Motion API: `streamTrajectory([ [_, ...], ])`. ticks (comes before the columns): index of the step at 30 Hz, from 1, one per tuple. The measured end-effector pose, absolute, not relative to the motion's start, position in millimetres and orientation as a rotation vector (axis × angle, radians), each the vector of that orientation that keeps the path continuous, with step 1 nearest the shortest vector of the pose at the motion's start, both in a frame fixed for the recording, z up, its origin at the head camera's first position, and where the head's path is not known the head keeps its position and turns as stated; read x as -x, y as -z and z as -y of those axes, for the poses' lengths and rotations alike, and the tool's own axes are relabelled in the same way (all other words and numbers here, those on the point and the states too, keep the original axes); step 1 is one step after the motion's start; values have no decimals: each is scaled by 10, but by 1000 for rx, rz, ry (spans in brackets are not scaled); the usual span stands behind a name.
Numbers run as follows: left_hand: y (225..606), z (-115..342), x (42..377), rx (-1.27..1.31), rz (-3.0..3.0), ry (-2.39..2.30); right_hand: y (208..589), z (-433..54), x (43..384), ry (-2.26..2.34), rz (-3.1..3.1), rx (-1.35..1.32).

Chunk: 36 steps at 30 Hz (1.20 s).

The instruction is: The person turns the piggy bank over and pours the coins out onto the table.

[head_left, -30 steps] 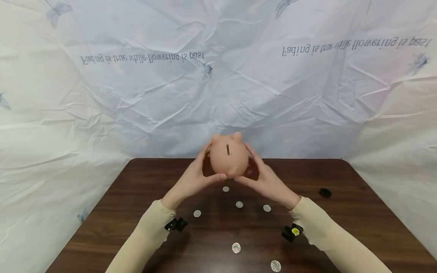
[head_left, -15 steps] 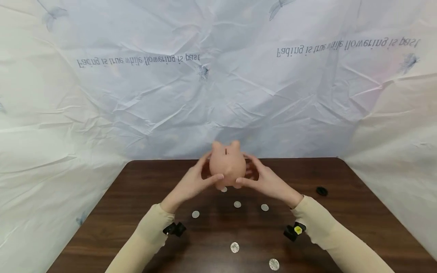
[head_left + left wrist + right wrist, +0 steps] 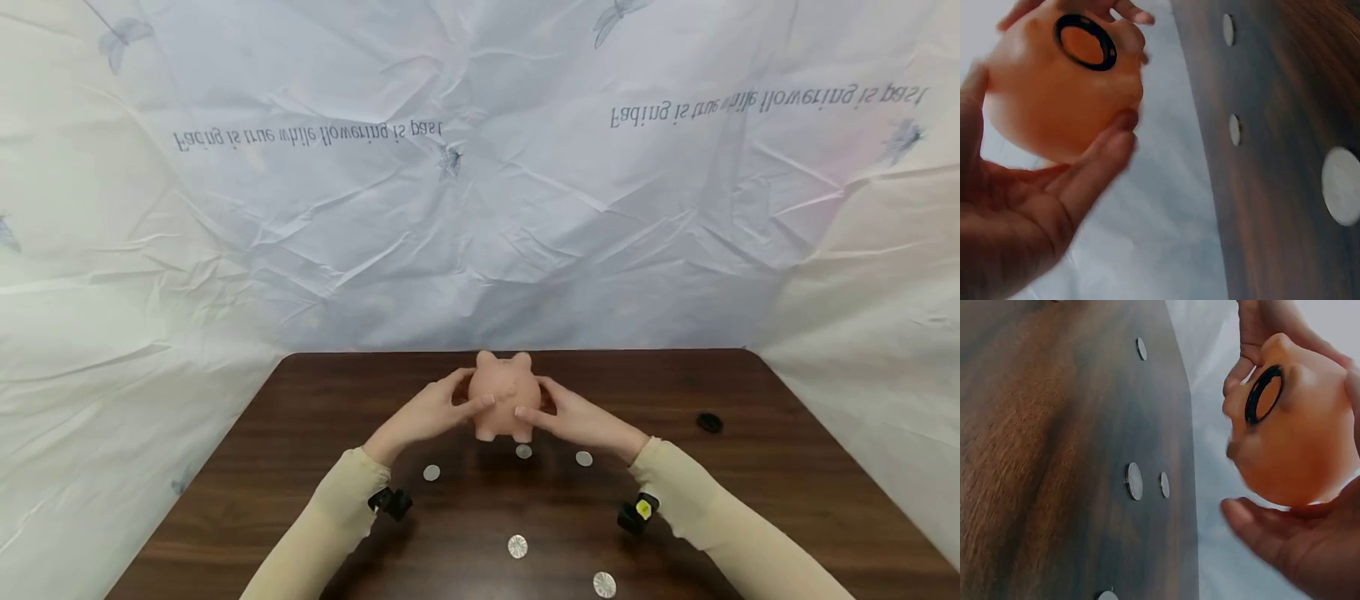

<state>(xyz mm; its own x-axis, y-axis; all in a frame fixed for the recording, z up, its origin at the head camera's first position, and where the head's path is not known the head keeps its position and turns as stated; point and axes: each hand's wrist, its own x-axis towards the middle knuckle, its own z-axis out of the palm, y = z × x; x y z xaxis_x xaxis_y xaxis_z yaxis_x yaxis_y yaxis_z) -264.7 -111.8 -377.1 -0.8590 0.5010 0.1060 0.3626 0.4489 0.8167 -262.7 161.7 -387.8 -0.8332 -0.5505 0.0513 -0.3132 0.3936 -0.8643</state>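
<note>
A pink piggy bank (image 3: 506, 398) is held in the air above the far part of the table, between both hands. My left hand (image 3: 431, 408) grips its left side, the thumb on the near face. From the right, my right hand (image 3: 585, 414) grips it in the same way. Both wrist views show the pig's underside, where a black ring (image 3: 1086, 42) surrounds an uncovered round hole. Below and nearer lie several silver coins, among them one coin (image 3: 517, 547) near the front and another coin (image 3: 431, 472) to the left.
A small black round piece (image 3: 709, 422), perhaps a plug, lies on the right of the dark wooden table (image 3: 300, 467). A wrinkled white sheet (image 3: 480, 208) hangs behind the table's far edge and along both sides. Black wrist cameras (image 3: 637, 512) sit on the sleeves.
Both hands have lowered the piggy bank toward the table and tilted it, so its top slot has turned from view. The farthest coin is now hidden by it.
</note>
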Motion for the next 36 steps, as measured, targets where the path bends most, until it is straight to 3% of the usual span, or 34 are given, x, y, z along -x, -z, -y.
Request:
streamTrajectory([
  [3,3826,1126,2656,-1000,-2501,-1470,3903,-1603,2615,1468,-2497,1039],
  [8,3818,1047,2626,-1527,-2582,-1491,3894,-1589,2672,1222,-2871,1714],
  [17,3804,1011,2693,-1905,-2941,-1187,3845,-1604,2796,1009,-3078,2244],
  [21,3767,1047,2690,-1766,-2962,-1111,3791,-1674,2772,1003,-3012,1961],
  [27,3745,1134,2633,-1042,-2655,-1257,3839,-1783,2678,1209,-2590,1125],
  [31,3767,1113,2613,-709,-2438,-1328,3902,-1758,2674,1308,-2388,861],
  [36,3800,1065,2615,-527,-2268,-1388,3895,-1703,2703,1409,-2220,613],
])
